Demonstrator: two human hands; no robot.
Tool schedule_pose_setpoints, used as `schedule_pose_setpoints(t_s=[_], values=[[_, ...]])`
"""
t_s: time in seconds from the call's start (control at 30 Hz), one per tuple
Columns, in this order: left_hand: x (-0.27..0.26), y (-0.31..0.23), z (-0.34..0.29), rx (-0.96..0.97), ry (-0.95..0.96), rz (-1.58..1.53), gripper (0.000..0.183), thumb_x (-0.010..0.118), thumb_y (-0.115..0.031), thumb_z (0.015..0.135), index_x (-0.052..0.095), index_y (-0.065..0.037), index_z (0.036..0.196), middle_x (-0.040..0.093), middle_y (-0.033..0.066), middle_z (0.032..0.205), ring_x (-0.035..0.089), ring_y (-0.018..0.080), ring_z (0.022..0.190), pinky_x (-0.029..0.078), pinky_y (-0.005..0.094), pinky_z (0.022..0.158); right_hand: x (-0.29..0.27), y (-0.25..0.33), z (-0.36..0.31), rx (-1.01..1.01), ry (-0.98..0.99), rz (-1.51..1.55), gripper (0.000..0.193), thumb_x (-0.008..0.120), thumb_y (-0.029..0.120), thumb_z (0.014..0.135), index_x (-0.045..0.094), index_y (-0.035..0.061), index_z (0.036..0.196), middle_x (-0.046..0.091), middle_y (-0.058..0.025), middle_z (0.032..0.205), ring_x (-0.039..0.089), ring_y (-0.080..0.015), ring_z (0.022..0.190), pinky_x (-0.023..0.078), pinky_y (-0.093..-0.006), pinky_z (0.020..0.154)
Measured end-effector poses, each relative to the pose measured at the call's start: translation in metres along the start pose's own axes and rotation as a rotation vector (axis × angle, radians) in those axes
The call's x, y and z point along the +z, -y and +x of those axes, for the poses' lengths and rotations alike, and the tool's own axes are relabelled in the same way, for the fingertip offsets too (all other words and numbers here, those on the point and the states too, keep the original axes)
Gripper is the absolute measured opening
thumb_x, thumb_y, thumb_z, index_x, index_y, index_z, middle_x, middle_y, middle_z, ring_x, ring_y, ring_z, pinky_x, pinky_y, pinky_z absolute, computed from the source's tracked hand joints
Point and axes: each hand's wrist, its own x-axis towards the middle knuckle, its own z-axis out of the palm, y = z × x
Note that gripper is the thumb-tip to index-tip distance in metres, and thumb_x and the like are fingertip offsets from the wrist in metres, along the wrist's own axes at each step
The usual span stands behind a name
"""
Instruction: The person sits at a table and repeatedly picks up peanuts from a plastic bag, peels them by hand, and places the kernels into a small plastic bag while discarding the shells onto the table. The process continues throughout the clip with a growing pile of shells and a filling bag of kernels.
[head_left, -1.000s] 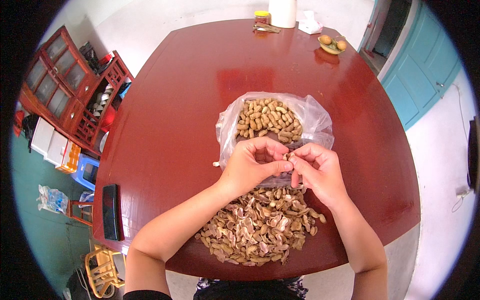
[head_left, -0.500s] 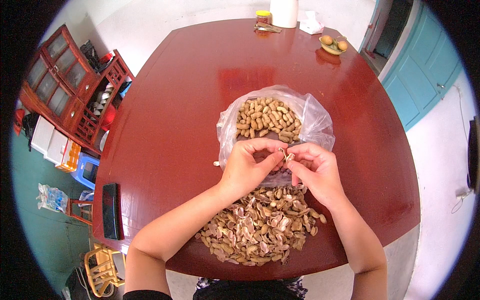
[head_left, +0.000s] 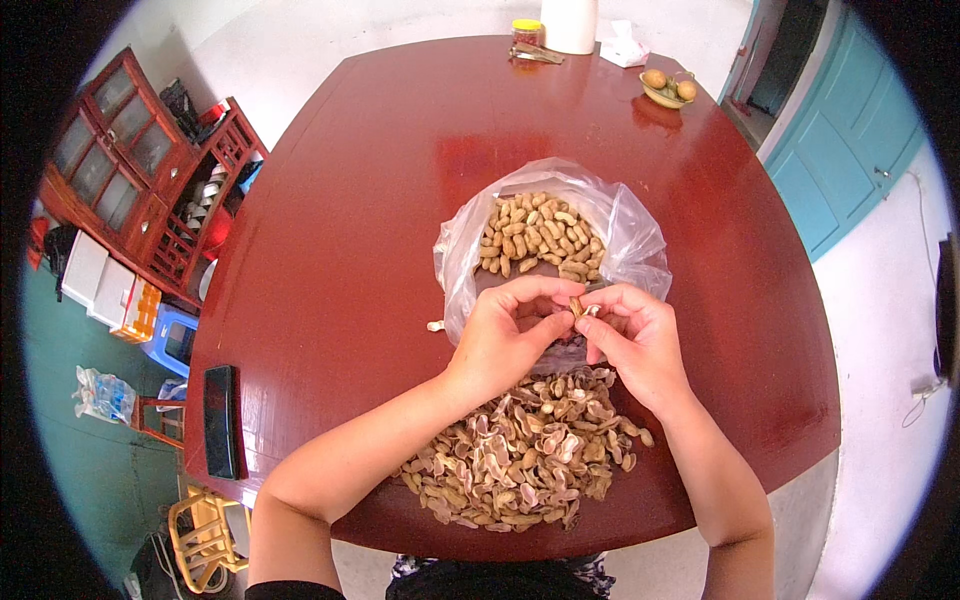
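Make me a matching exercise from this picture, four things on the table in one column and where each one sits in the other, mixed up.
1. whole peanuts
2. empty shells
3. black phone
4. small fruit dish

A. far right of the table
B. inside the clear plastic bag
C. near left edge of the table
D. heaped at the near edge, below the hands

Pairs: 1-B, 2-D, 3-C, 4-A

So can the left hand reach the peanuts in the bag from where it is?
Probably yes. The left hand is at the open bag, just below the peanuts, and nothing lies between them. But its fingers pinch a peanut together with the right hand.
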Motion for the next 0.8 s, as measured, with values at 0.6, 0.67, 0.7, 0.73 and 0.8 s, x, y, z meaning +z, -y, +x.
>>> schedule_pose_setpoints(t_s=[0.6,0.67,0.7,0.73,0.8], values=[[-0.038,-0.010,0.013,0.417,-0.116,1.261,0.048,0.057,0.012,0.073,0.057,-0.002,0.119,0.055,0.0179,0.123,0.049,0.0378,0.116,0.042,0.0421,0.098,-0.004,0.034,-0.014,-0.103,0.130,-0.331,0.009,0.066,0.005,0.085,0.064,-0.0007,0.092,0.062,-0.0012,0.078,0.052,-0.0050,0.064,0.043,-0.0228,0.057],[-0.038,-0.011,0.010,0.386,-0.107,1.346,0.048,0.058,0.011,0.073,0.058,-0.003,0.119,0.055,0.0173,0.121,0.050,0.0368,0.114,0.043,0.0416,0.097,0.005,0.050,-0.025,-0.053,0.268,-0.333,0.007,0.067,0.003,0.082,0.063,-0.0003,0.087,0.063,-0.0033,0.077,0.056,-0.0074,0.068,0.046,-0.0256,0.061],[-0.038,-0.011,0.009,0.371,-0.100,1.386,0.048,0.058,0.010,0.073,0.058,-0.003,0.119,0.056,0.0170,0.121,0.051,0.0363,0.113,0.043,0.0414,0.097,0.008,0.053,-0.029,-0.062,0.334,-0.312,0.007,0.067,0.002,0.081,0.062,-0.0003,0.086,0.063,-0.0053,0.076,0.058,-0.0098,0.068,0.047,-0.0267,0.062],[-0.038,-0.010,0.010,0.359,-0.103,1.400,0.047,0.058,0.010,0.073,0.059,-0.003,0.118,0.057,0.0166,0.119,0.051,0.0358,0.111,0.044,0.0414,0.096,0.009,0.053,-0.030,-0.174,0.393,-0.389,0.009,0.067,0.000,0.078,0.061,-0.0007,0.084,0.063,-0.0099,0.076,0.061,-0.0171,0.068,0.049,-0.0297,0.063],[-0.039,-0.008,0.013,0.332,-0.111,1.429,0.046,0.059,0.008,0.072,0.060,-0.004,0.116,0.058,0.0158,0.116,0.052,0.0348,0.108,0.045,0.0412,0.094,0.011,0.063,-0.033,-0.152,0.490,-0.458,0.012,0.066,0.000,0.076,0.059,0.0004,0.086,0.061,-0.0121,0.080,0.062,-0.0249,0.070,0.049,-0.0335,0.063]])
